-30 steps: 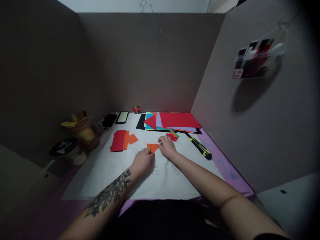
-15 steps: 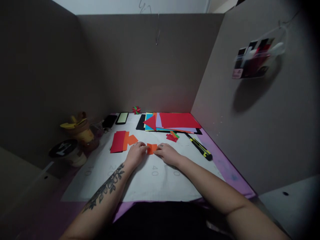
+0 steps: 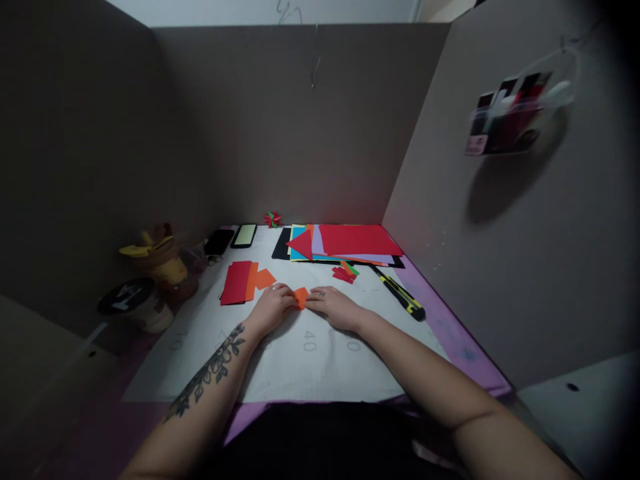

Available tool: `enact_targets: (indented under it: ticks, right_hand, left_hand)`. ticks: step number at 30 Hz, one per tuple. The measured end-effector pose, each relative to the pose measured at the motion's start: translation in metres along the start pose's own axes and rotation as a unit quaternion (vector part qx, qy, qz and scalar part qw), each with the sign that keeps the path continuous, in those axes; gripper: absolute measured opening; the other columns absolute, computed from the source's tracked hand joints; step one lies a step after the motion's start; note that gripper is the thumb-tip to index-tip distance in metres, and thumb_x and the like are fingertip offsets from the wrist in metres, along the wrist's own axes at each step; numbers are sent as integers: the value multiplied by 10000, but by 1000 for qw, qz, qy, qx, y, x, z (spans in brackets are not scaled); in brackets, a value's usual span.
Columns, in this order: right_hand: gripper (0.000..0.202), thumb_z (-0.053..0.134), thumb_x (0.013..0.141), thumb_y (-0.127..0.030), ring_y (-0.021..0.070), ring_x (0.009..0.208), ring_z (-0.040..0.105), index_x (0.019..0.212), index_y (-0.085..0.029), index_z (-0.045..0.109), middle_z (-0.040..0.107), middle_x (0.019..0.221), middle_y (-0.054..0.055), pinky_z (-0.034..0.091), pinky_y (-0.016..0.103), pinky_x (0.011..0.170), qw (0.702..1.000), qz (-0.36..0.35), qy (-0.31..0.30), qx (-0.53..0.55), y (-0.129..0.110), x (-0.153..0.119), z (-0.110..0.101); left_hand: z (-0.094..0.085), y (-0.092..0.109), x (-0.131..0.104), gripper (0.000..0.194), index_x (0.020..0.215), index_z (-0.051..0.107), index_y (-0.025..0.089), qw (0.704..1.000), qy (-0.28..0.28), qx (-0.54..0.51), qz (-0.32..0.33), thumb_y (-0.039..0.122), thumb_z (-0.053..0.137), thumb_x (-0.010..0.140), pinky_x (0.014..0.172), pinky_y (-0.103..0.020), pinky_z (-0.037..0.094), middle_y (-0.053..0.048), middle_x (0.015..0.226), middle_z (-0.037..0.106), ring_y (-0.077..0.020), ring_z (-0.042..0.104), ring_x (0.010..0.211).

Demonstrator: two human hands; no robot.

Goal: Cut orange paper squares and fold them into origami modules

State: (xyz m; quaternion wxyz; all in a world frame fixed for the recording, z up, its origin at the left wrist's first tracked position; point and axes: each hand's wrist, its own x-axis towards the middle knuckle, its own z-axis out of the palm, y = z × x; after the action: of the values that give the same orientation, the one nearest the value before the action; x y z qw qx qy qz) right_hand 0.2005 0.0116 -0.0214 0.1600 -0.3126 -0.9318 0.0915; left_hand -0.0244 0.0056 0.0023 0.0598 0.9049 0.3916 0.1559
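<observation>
A small orange piece of paper lies on the white sheet between my hands, and part of it is covered by fingers. My left hand has its bent fingers closed at the paper's left edge. From the other side, my right hand presses its fingers together on the right edge. Just beyond my left hand lies a loose orange square, next to a stack of red paper pieces with orange ones under it. Small red and green paper pieces lie beyond my right hand.
A yellow-black utility knife lies at the right. Large coloured sheets are stacked at the back, near a phone and a red-green paper star. Pots stand at the left. Grey panels enclose the table.
The orange paper, which lay flatter and wider with a crease, now looks narrower and turned. My hands have drawn slightly closer over it.
</observation>
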Motion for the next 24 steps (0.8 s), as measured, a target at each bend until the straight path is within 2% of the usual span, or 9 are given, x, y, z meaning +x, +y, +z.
enact_targets:
  ticks: [3,8,13,17,21,24]
  right_hand:
    - [388,459,847,-86,198,1137,490,1164,-256,605,615,1179,59,331,372,973,1000,5,-8,14,1,1,1]
    - [392,467,842,-95,189,1090,520,1140,-296,623,624,1167,34,349,363,956,999,12,-21,34,0,2,-3]
    - [376,446,868,-128,193,1103,508,1143,-307,628,617,1177,33,342,373,968,999,-1,-36,30,2,1,-6]
    - [356,476,864,-136,206,1165,452,1116,-325,643,628,1155,19,325,389,994,999,-20,-18,22,9,2,-2]
    - [309,499,855,-127,202,1107,478,1064,-288,659,649,1111,18,355,379,978,999,-24,-7,45,14,2,2]
    - [332,504,839,-101,199,1052,494,1095,-264,639,661,1080,26,375,381,960,998,-10,3,62,14,2,2]
  left_hand:
    - [3,-4,0,182,871,702,208,999,-3,-48,-20,228,522,849,831,-300,411,-52,891,668,-173,557,889]
    - [10,-10,3,181,834,698,190,991,13,-104,-82,275,538,825,760,-268,420,-45,847,663,-167,564,833]
    - [18,-11,8,243,785,695,176,989,26,-84,-118,300,491,833,762,-277,406,-55,821,652,-173,559,819]
    - [22,-9,12,252,762,692,174,988,35,-69,-136,298,480,819,773,-286,401,-60,829,644,-180,554,823]
    - [22,-6,13,257,751,692,179,986,35,-57,-156,305,475,811,776,-289,399,-63,835,633,-185,549,827]
    - [22,-5,15,264,759,693,181,984,30,-50,-169,310,469,811,758,-288,398,-67,848,630,-190,545,828]
